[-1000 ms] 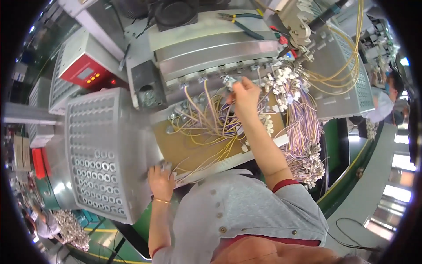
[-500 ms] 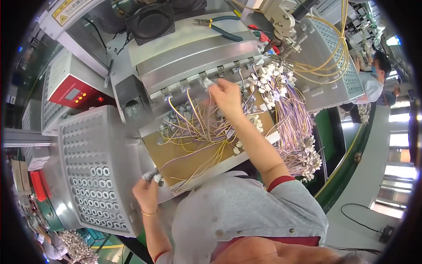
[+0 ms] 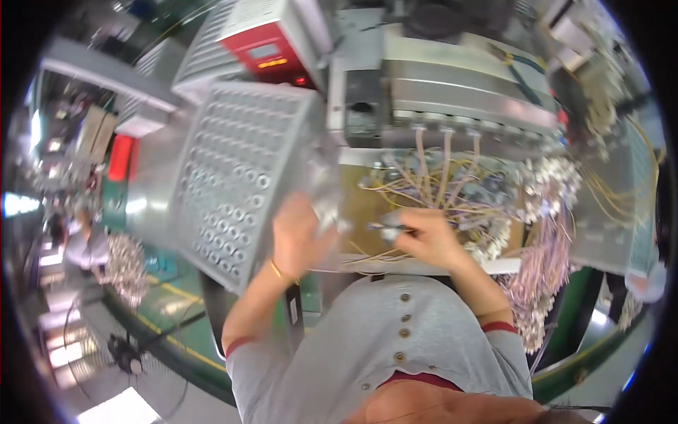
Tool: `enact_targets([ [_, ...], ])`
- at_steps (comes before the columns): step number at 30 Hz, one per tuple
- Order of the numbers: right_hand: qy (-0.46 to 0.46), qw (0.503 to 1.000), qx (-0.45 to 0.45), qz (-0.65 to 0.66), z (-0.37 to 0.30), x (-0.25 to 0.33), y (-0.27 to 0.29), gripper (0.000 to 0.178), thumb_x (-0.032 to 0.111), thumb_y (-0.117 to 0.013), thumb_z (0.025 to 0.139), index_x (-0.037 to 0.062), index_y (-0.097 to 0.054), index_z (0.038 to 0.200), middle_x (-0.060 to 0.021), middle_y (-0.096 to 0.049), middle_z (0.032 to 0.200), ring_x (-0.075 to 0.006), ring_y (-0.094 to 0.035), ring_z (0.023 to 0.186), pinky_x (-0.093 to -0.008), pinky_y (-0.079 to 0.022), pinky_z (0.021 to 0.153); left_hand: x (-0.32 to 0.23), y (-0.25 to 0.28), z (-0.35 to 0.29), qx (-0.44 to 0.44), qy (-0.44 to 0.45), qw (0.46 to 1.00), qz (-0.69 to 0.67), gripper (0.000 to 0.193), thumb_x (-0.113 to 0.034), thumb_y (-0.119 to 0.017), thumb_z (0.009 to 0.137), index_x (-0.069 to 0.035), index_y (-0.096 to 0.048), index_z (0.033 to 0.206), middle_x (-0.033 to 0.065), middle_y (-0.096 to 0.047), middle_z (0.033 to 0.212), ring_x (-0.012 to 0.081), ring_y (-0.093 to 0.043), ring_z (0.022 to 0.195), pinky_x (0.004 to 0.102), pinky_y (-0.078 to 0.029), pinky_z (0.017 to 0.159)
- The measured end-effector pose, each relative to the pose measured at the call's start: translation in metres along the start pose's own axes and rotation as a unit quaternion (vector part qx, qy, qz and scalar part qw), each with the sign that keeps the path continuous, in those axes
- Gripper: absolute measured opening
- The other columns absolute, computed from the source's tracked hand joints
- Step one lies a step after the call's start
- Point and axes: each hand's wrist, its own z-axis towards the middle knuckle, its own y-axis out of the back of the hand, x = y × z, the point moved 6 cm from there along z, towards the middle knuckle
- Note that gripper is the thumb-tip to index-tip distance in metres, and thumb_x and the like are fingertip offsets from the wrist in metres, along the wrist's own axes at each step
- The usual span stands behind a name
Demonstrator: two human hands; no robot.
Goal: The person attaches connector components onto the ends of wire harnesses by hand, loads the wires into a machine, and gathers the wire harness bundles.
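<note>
My right hand (image 3: 427, 237) is closed in a pinch on a small white and grey wire connector (image 3: 390, 232), held over the brown board. Smeared by motion, my left hand (image 3: 300, 237) is at the right side of the perforated grey metal box (image 3: 244, 148). Its fingers are too blurred to read, and a blurred whitish thing (image 3: 329, 215) shows beside them. A tangle of wires (image 3: 431, 187) with connectors lies on the brown board (image 3: 359, 191). Several wires run up to a row of clamps (image 3: 448, 127) along the metal fixture.
Metal rings (image 3: 236, 219) sit in part of the perforated box's face. A red-fronted control unit (image 3: 272, 53) stands behind it. Blue-handled pliers (image 3: 522, 74) lie on the fixture (image 3: 473, 92). Bundled wires with white connectors (image 3: 547, 240) hang at the right. Another person (image 3: 85, 244) is at far left.
The view has turned left. My right hand has come down from the clamps to the near part of the board, now pinching a connector. My left hand has moved up beside the perforated box.
</note>
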Motion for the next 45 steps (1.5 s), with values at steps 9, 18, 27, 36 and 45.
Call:
enact_targets([
  [9,-0.042,0.998,-0.042,0.021,-0.008,-0.012,0.013,0.005,0.0,-0.057,0.071,-0.0017,-0.055,0.075,-0.0011,-0.054,0.064,-0.0039,-0.049,0.056,-0.0184,-0.039,0.047,0.16,0.054,-0.04,0.0,0.242,0.901,0.359,0.028,-0.023,-0.061,0.07,-0.003,-0.06,0.089,0.0152,-0.057,0.096,0.0322,-0.052,0.083,0.0375,-0.042,0.074],
  [18,0.017,0.996,-0.083,0.013,0.008,-0.004,0.013,0.013,0.0,-0.058,0.071,-0.0011,-0.06,0.084,-0.0024,-0.055,0.063,-0.0043,-0.05,0.053,-0.0184,-0.039,0.046,0.045,0.003,-0.012,-0.059,0.417,0.793,-0.441,0.031,-0.004,-0.055,0.078,0.002,-0.052,0.108,0.0099,-0.058,0.095,0.0162,-0.058,0.077,0.0261,-0.048,0.062],
  [27,0.022,0.993,-0.114,-0.025,0.002,-0.009,0.022,0.009,0.004,-0.061,0.067,-0.0008,-0.054,0.071,-0.0003,-0.046,0.054,-0.003,-0.038,0.048,-0.0198,-0.03,0.041,-0.015,-0.077,-0.017,0.019,0.344,0.725,-0.597,0.035,0.001,-0.056,0.077,0.004,-0.049,0.111,0.0125,-0.059,0.092,0.0161,-0.057,0.071,0.0248,-0.047,0.054],
  [36,0.033,0.994,-0.103,-0.006,0.004,0.004,0.027,0.011,0.002,-0.06,0.062,0.0007,-0.049,0.063,-0.0011,-0.044,0.052,-0.0049,-0.036,0.045,-0.0214,-0.028,0.04,-0.023,-0.078,-0.017,0.041,0.291,0.757,-0.583,0.039,0.006,-0.058,0.075,0.006,-0.048,0.112,0.0098,-0.054,0.105,0.0147,-0.053,0.091,0.0259,-0.047,0.074],
  [45,0.107,0.986,-0.079,-0.096,0.003,0.013,0.032,0.014,0.004,-0.061,0.058,0.0019,-0.047,0.058,-0.0055,-0.041,0.048,-0.0169,-0.037,0.039,-0.0272,-0.029,0.038,-0.03,-0.077,-0.015,0.018,0.245,0.771,-0.588,0.037,0.008,-0.057,0.074,0.006,-0.05,0.11,0.011,-0.051,0.11,0.0162,-0.051,0.096,0.0284,-0.043,0.081],
])
